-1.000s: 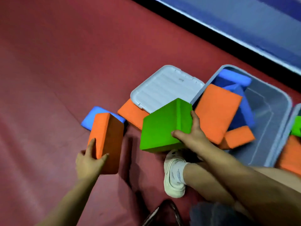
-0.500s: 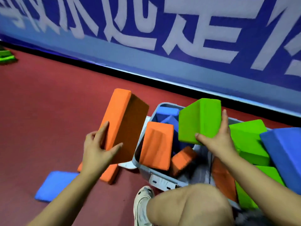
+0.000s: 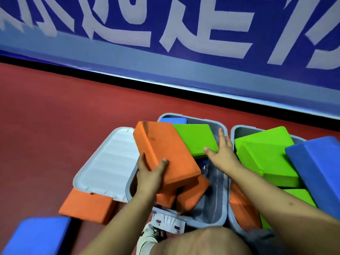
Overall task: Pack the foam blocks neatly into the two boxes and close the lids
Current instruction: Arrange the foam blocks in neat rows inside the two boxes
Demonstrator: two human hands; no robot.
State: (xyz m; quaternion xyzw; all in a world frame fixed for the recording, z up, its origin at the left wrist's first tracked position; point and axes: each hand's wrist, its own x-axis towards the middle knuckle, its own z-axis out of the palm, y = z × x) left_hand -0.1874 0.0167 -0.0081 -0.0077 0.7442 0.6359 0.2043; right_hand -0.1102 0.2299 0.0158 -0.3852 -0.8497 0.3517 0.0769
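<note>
Since half a second ago, I'm seeing both blocks lowered from mid-air onto the left box (image 3: 223, 199). My left hand (image 3: 150, 178) is clamping the orange block (image 3: 165, 153), tilted over the box's left rim; my right hand (image 3: 222, 155) is pressing the green block (image 3: 195, 138) at the far end, fingers spread flat rather than gripping. The risk I'm judging: the orange block is riding on jumbled blocks below, so it may jam above the rim and block the lid (image 3: 108, 162). Open room is remaining along the box's right wall; the right box (image 3: 232, 137) is overflowing.
</note>
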